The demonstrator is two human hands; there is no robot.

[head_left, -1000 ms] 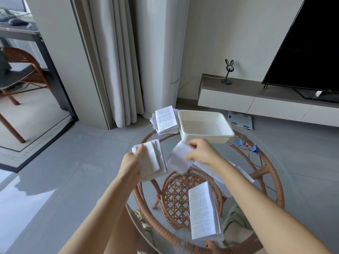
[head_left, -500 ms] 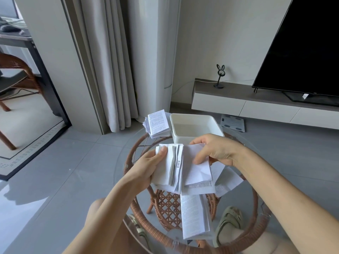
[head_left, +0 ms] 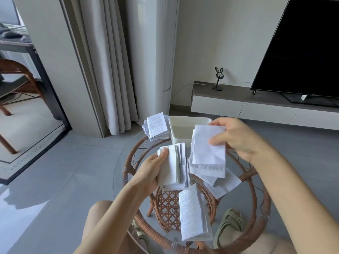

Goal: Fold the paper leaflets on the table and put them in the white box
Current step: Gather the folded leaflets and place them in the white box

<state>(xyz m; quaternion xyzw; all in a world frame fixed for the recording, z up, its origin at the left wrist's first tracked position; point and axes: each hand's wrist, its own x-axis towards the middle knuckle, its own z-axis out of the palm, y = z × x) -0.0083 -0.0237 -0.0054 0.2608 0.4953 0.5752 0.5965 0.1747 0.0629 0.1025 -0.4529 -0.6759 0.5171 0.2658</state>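
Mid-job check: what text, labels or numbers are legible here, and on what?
Nothing reads as words.
Unfolded leaflet in the right hand: printed lines, blurred.
Leaflet stack in the left hand: barcode, digits unreadable.
Folded leaflets beside the white box: print too small.
Long leaflet nearest the camera: print too small.
Television: bezel mark unreadable.

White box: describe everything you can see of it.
The white box is rectangular with rounded corners, seemingly plastic, open-topped and upright at the far edge of the glass-topped rattan table. Its visible inside holds no paper. A leaflet held by the right hand hides its right part; a folded stack sits at its left.
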